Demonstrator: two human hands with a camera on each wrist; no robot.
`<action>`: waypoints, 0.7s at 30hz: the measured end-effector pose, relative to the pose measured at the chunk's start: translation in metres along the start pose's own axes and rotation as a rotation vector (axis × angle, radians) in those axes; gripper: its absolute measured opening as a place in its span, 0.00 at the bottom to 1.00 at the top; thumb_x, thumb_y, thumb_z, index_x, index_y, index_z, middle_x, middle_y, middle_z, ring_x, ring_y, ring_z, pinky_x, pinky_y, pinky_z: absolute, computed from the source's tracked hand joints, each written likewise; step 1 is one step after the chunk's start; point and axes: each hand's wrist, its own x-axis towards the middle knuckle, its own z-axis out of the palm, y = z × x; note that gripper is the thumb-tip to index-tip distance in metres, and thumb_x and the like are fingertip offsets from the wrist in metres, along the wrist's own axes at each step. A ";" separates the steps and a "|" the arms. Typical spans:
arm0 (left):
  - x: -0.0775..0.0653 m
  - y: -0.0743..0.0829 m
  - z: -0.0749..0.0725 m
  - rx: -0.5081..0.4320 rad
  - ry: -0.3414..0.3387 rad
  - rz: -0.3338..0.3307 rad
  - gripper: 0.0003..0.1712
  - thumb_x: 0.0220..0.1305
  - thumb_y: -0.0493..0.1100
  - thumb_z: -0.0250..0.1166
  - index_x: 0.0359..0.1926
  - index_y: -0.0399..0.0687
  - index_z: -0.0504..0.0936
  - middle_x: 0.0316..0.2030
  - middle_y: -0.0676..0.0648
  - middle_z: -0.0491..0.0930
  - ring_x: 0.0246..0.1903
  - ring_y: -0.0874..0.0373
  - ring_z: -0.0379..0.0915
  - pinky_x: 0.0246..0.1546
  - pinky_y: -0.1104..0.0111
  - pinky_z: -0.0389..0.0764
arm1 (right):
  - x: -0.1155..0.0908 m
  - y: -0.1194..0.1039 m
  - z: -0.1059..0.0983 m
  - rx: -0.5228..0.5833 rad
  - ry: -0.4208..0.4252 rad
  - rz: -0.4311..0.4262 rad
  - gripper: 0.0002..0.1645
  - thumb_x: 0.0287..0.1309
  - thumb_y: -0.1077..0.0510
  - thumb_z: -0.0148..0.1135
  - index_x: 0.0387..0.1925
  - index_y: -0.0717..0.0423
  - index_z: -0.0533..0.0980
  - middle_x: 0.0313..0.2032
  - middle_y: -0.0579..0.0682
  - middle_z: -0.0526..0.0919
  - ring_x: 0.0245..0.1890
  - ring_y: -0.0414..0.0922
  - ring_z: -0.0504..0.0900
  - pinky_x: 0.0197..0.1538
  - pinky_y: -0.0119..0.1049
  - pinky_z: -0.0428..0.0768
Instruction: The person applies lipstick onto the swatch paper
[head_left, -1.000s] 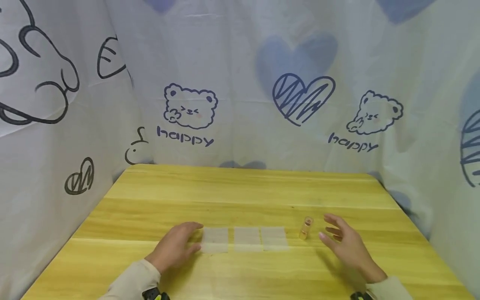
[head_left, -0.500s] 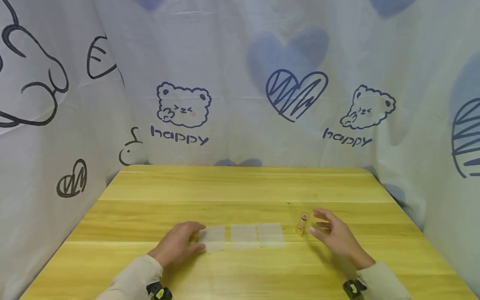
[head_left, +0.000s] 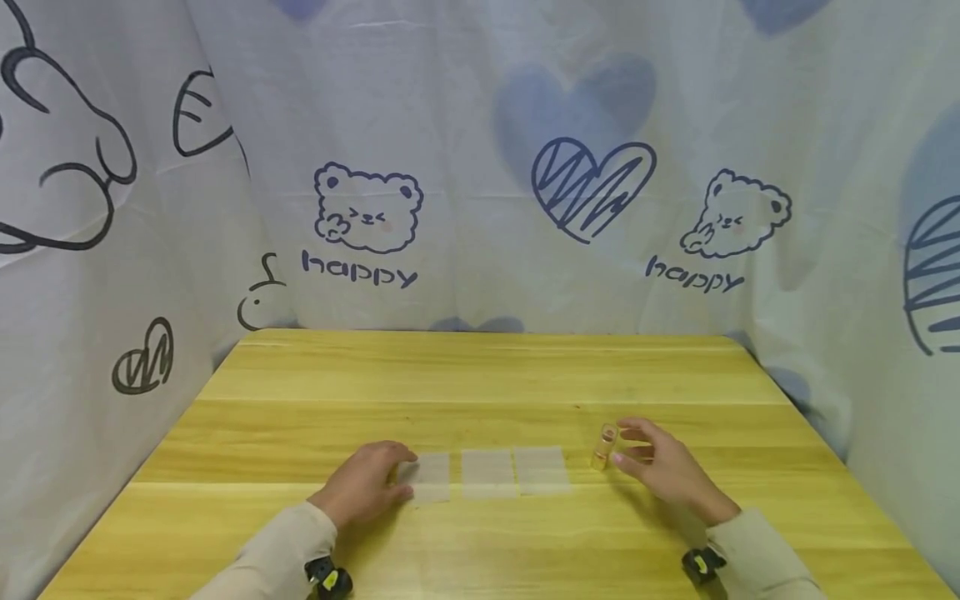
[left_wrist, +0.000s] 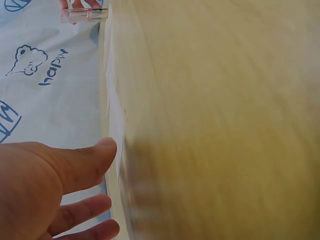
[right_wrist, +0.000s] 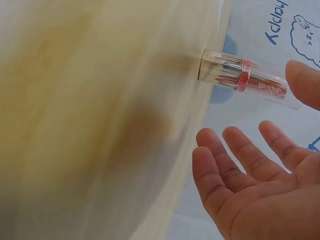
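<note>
A clear lipstick tube (head_left: 602, 454) with a reddish band stands upright on the wooden table. Just right of it hovers my right hand (head_left: 667, 468), thumb and fingers spread toward the tube. In the right wrist view the lipstick (right_wrist: 246, 79) lies beyond the thumb, and no grip on it shows. Three thin white squares of sheet lie in a row left of the tube: a left one (head_left: 433, 477), a middle one (head_left: 489, 473) and a right one (head_left: 542, 471). My left hand (head_left: 363, 483) is at the left square's outer edge, fingers relaxed and thumb apart, partly covering it.
The yellow wood-grain table (head_left: 480, 375) reaches back to a pale curtain (head_left: 465, 167) printed with bears and hearts. More of this fabric hangs at both sides. A dark device (head_left: 328, 577) is strapped on the left wrist, another device (head_left: 702, 566) on the right.
My right hand has moved left, closer to the lipstick. My left hand has shifted slightly right over the left square. The head view has turned a little; the lipstick and squares stay put.
</note>
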 end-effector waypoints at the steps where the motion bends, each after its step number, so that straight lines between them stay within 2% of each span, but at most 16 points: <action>1: 0.000 0.000 0.000 0.003 -0.001 0.003 0.21 0.55 0.40 0.73 0.49 0.40 0.82 0.52 0.40 0.79 0.55 0.41 0.73 0.58 0.49 0.71 | 0.001 0.000 0.000 -0.004 -0.005 0.007 0.35 0.64 0.48 0.63 0.65 0.60 0.64 0.60 0.69 0.70 0.53 0.63 0.76 0.50 0.53 0.79; 6: -0.001 0.000 0.001 0.005 -0.009 0.034 0.18 0.54 0.38 0.73 0.46 0.38 0.82 0.49 0.39 0.80 0.53 0.40 0.74 0.56 0.48 0.72 | 0.004 0.000 0.001 -0.005 -0.033 0.003 0.35 0.64 0.48 0.63 0.65 0.60 0.65 0.59 0.67 0.72 0.52 0.62 0.77 0.49 0.53 0.80; 10: 0.000 -0.003 0.002 0.000 -0.021 0.057 0.15 0.55 0.38 0.72 0.43 0.38 0.83 0.47 0.39 0.81 0.52 0.40 0.75 0.55 0.48 0.73 | 0.006 -0.001 0.002 0.022 -0.045 -0.032 0.31 0.64 0.50 0.63 0.62 0.60 0.67 0.57 0.63 0.75 0.51 0.61 0.78 0.49 0.51 0.80; 21: 0.002 -0.003 -0.002 -0.004 -0.066 0.034 0.14 0.56 0.38 0.72 0.43 0.39 0.83 0.49 0.38 0.80 0.53 0.39 0.73 0.56 0.47 0.72 | 0.010 -0.007 0.006 0.005 -0.032 -0.074 0.21 0.62 0.52 0.65 0.51 0.58 0.72 0.51 0.56 0.78 0.48 0.55 0.80 0.49 0.49 0.80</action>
